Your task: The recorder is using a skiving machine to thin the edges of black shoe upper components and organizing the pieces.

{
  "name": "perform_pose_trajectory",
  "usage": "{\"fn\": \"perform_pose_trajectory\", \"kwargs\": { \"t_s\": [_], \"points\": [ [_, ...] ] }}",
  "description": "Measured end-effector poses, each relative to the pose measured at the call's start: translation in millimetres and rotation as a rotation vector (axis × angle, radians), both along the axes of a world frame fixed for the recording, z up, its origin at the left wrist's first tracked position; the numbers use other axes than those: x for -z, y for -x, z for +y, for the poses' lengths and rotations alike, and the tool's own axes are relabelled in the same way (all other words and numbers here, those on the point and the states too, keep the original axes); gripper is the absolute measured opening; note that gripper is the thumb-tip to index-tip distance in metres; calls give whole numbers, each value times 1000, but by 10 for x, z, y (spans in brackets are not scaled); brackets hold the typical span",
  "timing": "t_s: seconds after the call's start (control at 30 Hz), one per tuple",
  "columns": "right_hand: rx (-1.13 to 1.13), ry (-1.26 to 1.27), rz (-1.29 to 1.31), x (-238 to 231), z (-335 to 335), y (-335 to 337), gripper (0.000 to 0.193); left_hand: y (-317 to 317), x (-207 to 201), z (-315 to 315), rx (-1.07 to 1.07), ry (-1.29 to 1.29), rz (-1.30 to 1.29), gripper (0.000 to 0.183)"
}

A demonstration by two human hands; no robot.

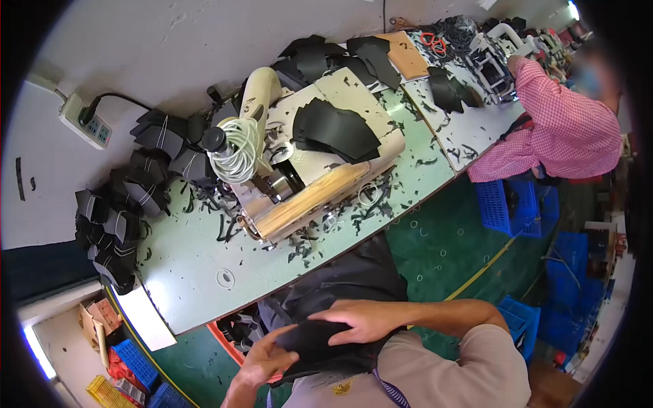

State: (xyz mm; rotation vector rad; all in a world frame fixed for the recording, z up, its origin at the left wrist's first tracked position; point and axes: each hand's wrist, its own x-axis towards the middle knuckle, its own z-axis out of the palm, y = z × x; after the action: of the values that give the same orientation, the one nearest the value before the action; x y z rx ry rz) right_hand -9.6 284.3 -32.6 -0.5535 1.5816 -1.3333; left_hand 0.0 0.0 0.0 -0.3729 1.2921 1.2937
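Observation:
A dark black piece (316,345), apparently flat cut material, lies over my lap between my two hands. My left hand (262,359) grips its left edge, thumb and forefinger apart on it; the other fingers are partly hidden. Across its upper right side rests my right hand (371,319), fingers stretched out and thumb spread away from them. Black cloth (354,275) covers my legs below the table edge. In front of me stands a cream-coloured machine (354,88) with a fan of black cut pieces (333,129) on top.
Bundles of black pieces (146,180) line the table's left rear. Black scraps litter the pale green table (197,272). A coiled white cord (235,151) hangs on the machine. Red-handled scissors (433,43) lie farther off. A person in a pink checked garment (571,126) works at right, near blue crates (517,207).

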Motion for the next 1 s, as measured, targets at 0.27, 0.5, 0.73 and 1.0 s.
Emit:
{"fn": "perform_pose_trajectory", "kwargs": {
  "t_s": [0.27, 0.5, 0.73, 1.0],
  "points": [
    [775, 366, -405, 314, -611, 364, 45, 1347, 242, 226, -98, 184, 724, 53],
    [1009, 561, -801, 229, -875, 762, 35, 2155, 264, 433, 250, 428, 902, 36],
    [1068, 629, -870, 261, -853, 849, 34, 2348, 336, 558, 294, 480, 857, 33],
    [1341, 608, -779, 479, -767, 788, 28, 2283, 388, 577, 178, 349, 711, 39]
  ]
}}
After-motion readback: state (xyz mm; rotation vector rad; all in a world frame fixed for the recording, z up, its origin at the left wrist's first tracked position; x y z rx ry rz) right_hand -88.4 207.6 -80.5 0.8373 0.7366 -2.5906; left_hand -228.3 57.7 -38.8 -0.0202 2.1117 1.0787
